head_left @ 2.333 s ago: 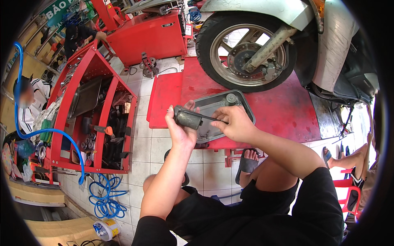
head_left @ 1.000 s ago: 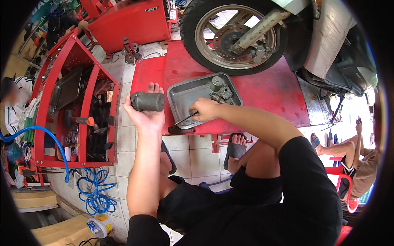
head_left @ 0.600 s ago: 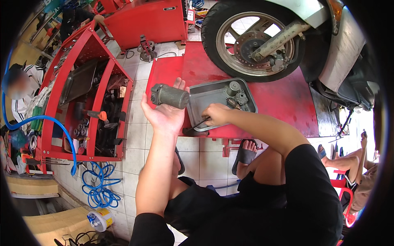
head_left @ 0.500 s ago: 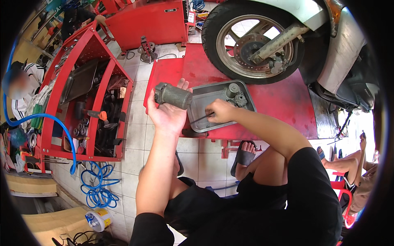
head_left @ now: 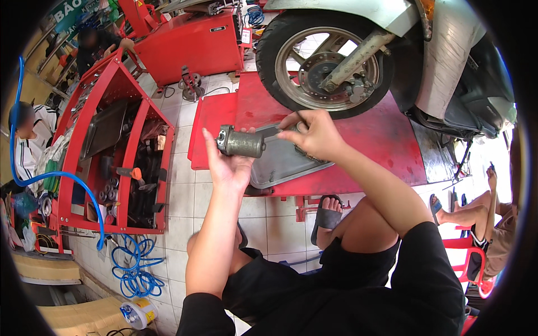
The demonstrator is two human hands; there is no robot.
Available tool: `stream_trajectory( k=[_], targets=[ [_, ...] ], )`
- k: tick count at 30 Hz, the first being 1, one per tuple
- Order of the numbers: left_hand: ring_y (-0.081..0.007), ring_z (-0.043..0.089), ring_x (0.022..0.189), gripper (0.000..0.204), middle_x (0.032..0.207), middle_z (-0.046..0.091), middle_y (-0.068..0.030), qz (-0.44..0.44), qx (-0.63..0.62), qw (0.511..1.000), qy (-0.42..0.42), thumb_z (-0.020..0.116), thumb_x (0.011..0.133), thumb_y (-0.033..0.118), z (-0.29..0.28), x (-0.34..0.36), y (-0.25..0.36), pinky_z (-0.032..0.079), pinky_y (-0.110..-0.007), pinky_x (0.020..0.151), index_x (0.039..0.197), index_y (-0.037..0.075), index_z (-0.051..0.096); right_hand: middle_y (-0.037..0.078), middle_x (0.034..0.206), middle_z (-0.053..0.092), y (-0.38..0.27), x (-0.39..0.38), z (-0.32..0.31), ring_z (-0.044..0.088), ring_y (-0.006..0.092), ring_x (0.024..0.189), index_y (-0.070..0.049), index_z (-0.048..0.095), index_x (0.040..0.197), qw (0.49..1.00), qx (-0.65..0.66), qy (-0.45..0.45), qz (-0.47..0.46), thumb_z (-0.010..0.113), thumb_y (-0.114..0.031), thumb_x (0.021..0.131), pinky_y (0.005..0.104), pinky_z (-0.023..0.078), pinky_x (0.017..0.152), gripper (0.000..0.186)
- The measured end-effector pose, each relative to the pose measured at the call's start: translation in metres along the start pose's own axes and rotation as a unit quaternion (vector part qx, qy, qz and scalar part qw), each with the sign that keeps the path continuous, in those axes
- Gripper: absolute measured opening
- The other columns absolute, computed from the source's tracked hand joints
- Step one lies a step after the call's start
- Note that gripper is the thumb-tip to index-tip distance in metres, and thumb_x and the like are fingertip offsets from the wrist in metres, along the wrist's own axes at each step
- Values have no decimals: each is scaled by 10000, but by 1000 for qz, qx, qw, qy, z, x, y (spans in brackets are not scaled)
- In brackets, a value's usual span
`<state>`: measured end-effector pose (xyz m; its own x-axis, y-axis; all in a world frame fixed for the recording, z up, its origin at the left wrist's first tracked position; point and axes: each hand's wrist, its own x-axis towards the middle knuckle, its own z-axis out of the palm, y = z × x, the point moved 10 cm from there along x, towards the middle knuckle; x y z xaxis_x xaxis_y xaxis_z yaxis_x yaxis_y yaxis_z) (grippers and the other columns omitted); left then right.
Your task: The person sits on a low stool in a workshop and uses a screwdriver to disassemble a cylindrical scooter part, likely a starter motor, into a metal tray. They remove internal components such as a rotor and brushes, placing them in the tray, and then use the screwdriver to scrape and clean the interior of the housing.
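Note:
A grey-green cylindrical motor (head_left: 246, 144) with a metal end housing lies across the palm of my left hand (head_left: 231, 175), thumb along its left end. Close to the motor's right end, my right hand (head_left: 318, 136) pinches a thin dark-handled tool (head_left: 302, 116). The tool's kind cannot be made out, and my fingers hide part of it. Beneath both hands a shallow metal tray (head_left: 292, 171) rests on the red platform. My right hand largely covers the metal parts in the tray.
A motorbike's front wheel (head_left: 326, 64) stands on the red platform (head_left: 386, 147) beyond the tray. At left is a red tool rack (head_left: 67, 185), with a coiled blue hose (head_left: 137, 266) on the tiles. Other people are at far left and right.
My right hand has risen from over the tray to beside the motor, its tool now pointing differently. The motor has turned slightly in my left hand. The whole view has shifted a little.

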<state>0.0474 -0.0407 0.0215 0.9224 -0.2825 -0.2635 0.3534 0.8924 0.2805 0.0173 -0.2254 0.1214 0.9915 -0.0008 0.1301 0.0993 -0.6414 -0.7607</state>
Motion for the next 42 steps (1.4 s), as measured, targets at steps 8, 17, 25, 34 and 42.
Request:
stream_trajectory(
  k=[8, 17, 25, 34, 42],
  targets=[
    [-249, 639, 1037, 394, 1093, 679, -104, -44, 47, 997, -32, 575, 991, 435, -1, 3, -21, 485, -486, 974, 1137, 71, 615, 78, 840, 698, -84, -17, 35, 677, 327, 798, -81, 716, 845, 967, -29, 35, -249, 725, -63, 711, 431, 513, 649, 135],
    [-179, 653, 1006, 267, 1056, 703, -68, -9, 79, 995, -52, 585, 998, 307, 23, -15, -24, 512, -332, 956, 1085, 63, 649, 61, 866, 718, -64, -8, 35, 688, 315, 803, -97, 757, 861, 977, -36, 72, -196, 718, -70, 708, 434, 532, 683, 160],
    [-178, 638, 1032, 272, 1075, 697, -71, -6, 88, 993, -77, 575, 1003, 299, 25, -16, -25, 502, -334, 969, 1112, 59, 644, 66, 872, 721, -60, -10, 36, 689, 314, 798, -95, 758, 854, 980, -28, 66, -184, 720, -53, 703, 428, 530, 685, 161],
    [-186, 614, 1077, 306, 1127, 657, -68, 4, 87, 992, -89, 566, 1013, 317, 23, -16, -32, 497, -363, 996, 1168, 57, 608, 62, 912, 704, -55, -10, 31, 686, 319, 825, -61, 726, 849, 983, -7, 88, -162, 791, -132, 730, 425, 531, 707, 153],
    [-189, 609, 1108, 343, 1142, 647, -68, -6, 72, 996, -53, 585, 1001, 355, 13, -14, -39, 494, -368, 1014, 1167, 56, 616, 61, 969, 682, -51, -7, 34, 680, 309, 895, -73, 727, 888, 990, -54, 68, -115, 835, -225, 714, 426, 529, 751, 255]
  ],
)
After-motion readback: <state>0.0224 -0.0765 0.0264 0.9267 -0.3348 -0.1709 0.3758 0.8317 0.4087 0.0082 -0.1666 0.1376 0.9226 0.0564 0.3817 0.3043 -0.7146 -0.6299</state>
